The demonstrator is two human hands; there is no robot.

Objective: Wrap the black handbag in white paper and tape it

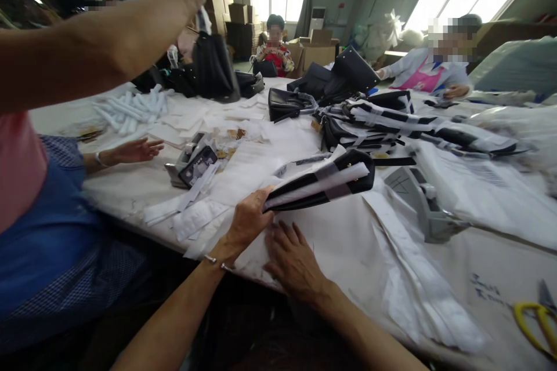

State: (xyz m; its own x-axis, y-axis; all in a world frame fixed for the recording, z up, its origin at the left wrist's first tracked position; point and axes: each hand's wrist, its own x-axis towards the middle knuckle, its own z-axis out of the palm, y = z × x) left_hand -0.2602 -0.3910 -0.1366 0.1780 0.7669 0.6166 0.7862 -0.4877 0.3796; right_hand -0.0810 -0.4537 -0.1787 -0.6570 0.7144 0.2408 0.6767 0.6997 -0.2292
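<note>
My left hand (249, 217), with a bracelet at the wrist, grips one end of a black handbag (360, 169). The bag is held tilted just above the table, and its far end points right. White padding strips and a band of translucent wrap lie around it. Below the gripped end is my right hand (295, 258), slightly blurred, palm down at the table edge with its fingers apart and nothing in them. White foam sheets (418, 278) lie to the right of my right hand.
Grey tape dispensers (435, 217) stand to the right and left of the bag. Yellow-handled scissors (533, 322) lie at the lower right. Wrapped black bags (391, 119) are heaped behind. At left, a co-worker's raised arm (104, 49) lifts another black bag (213, 66); two people sit across the table.
</note>
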